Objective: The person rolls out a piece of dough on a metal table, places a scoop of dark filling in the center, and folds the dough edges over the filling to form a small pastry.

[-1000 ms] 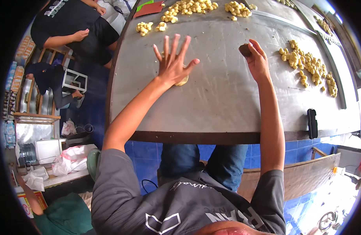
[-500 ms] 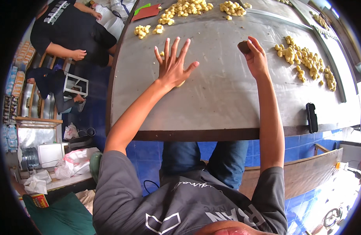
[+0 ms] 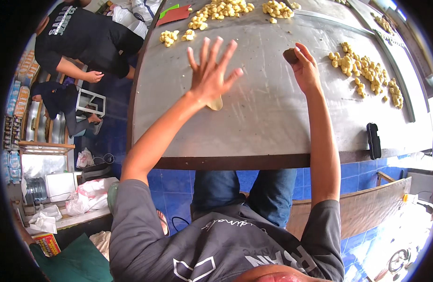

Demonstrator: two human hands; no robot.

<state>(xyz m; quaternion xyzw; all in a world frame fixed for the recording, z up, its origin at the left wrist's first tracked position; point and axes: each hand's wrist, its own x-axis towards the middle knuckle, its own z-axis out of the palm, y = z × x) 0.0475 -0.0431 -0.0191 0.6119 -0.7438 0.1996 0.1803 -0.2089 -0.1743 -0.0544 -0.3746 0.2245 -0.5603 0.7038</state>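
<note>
My left hand (image 3: pixel 211 77) is open with its fingers spread wide, palm down over the metal tabletop. A flattened pale-yellow piece of dough (image 3: pixel 215 104) shows from under the heel of this hand; the rest of it is hidden. My right hand (image 3: pixel 306 70) is closed round a small dark brown flat piece (image 3: pixel 290 56) with a rounded edge, held between thumb and fingers; its kind I cannot make out. Beyond my left hand lie small clumps of pale dough balls (image 3: pixel 169 38), and to the right of my right hand a longer scatter of dough balls (image 3: pixel 367 70).
The grey metal table (image 3: pixel 254 127) has a dark front edge. A black elongated case (image 3: pixel 374 141) lies near its front right. Red and green sheets (image 3: pixel 174 15) are at the far left. Two other people (image 3: pixel 85 42) are on the left beside shelves. A wooden bench (image 3: pixel 367 207) stands below right.
My left hand has risen slightly and its fingers have shifted, so more of the flattened dough shows below it. My right hand is nearly still. The standing person's arm has moved a little.
</note>
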